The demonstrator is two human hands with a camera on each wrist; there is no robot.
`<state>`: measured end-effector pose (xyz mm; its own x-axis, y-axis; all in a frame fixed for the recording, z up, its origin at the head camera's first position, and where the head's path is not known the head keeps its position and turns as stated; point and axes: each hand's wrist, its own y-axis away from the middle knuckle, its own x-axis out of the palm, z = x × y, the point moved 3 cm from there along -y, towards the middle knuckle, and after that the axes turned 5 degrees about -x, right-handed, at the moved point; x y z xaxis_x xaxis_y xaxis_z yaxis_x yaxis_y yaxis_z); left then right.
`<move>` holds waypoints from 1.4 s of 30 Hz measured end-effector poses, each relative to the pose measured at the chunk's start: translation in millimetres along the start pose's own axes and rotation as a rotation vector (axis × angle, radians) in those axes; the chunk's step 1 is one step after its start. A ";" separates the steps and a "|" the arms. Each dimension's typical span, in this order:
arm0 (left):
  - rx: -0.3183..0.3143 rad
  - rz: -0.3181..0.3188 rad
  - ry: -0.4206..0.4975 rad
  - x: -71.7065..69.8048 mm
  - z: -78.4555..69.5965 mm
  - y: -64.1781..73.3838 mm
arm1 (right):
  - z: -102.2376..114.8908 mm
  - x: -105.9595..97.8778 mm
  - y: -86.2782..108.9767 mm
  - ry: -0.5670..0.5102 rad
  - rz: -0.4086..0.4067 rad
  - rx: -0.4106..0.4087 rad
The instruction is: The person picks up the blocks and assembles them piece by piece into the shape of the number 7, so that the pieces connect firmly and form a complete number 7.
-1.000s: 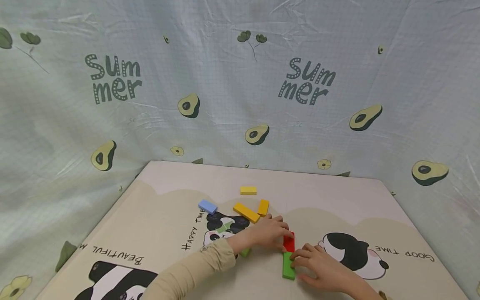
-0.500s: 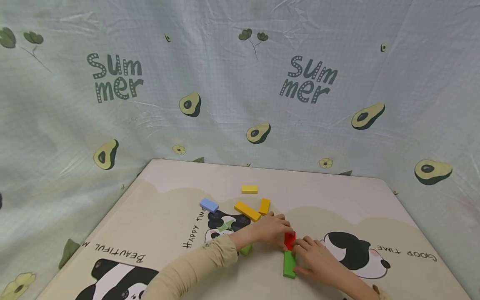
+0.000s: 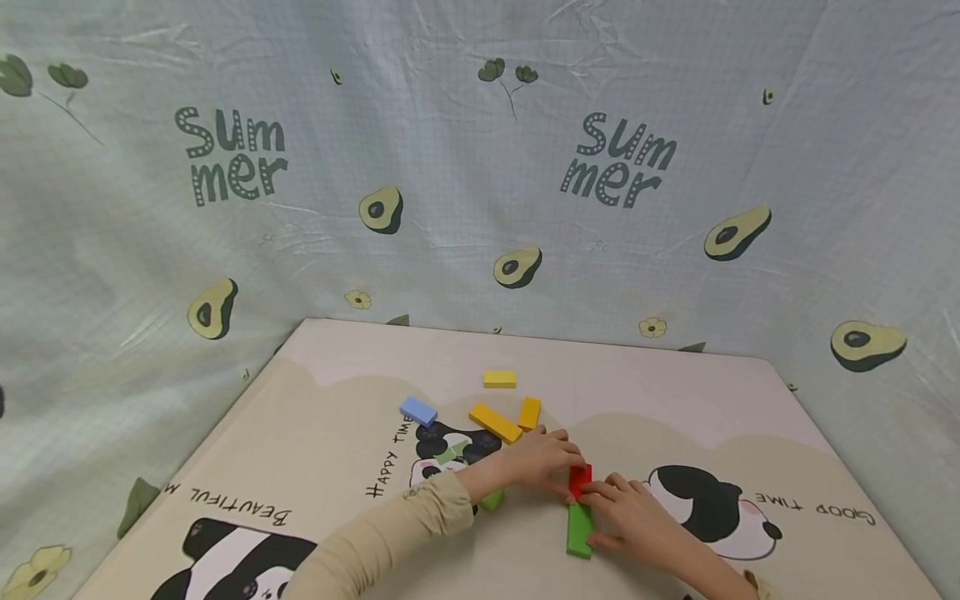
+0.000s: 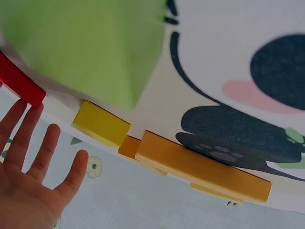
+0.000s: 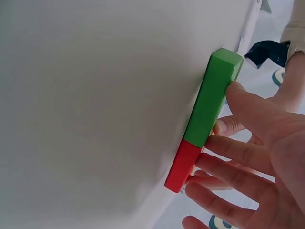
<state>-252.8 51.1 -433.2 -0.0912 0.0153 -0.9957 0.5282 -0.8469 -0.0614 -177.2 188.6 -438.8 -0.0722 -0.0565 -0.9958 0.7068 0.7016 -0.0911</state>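
Observation:
A red block (image 3: 581, 480) and a longer green block (image 3: 579, 532) lie end to end on the table in the head view. They meet in one line in the right wrist view. My left hand (image 3: 542, 460) reaches round the red block, thumb on its left side, a finger at its far end. In the left wrist view, fingertips touch the red block's end. My right hand (image 3: 633, 521) lies along the right side. Its thumb touches the green block (image 5: 209, 100); its other fingers, fairly straight, rest near the join and along the red block (image 5: 182, 167).
Past my left hand lie a long orange block (image 3: 495, 422), a short orange block (image 3: 529, 412), a yellow block (image 3: 499, 379) and a blue block (image 3: 418, 411). A light green block (image 3: 492, 500) sits partly hidden by my left wrist. A panda-print cloth covers the table (image 3: 360, 354).
My right hand has shifted forward along the blocks, its fingers now reaching the red one beside the green. My left hand stays at the red block. The view has shifted slightly.

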 end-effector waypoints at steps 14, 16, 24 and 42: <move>0.006 -0.022 -0.003 1.4 1.0 5.0 | 0.2 -2.8 -3.1 -0.022 0.030 0.006; 0.013 -0.035 -0.011 1.1 2.8 6.8 | 0.5 -2.9 -3.6 -0.031 0.038 0.015; 0.003 -0.078 -0.048 -3.1 15.3 18.9 | 2.7 -5.0 -5.3 -0.047 0.056 0.031; 0.000 -0.229 -0.053 3.1 61.7 43.9 | 3.2 -5.1 -7.7 -0.081 0.089 0.042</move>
<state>-281.9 -18.7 -434.7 -0.2527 0.1795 -0.9508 0.4884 -0.8246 -0.2855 -180.1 181.2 -433.0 0.0476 -0.0541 -0.9974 0.7368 0.6761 -0.0015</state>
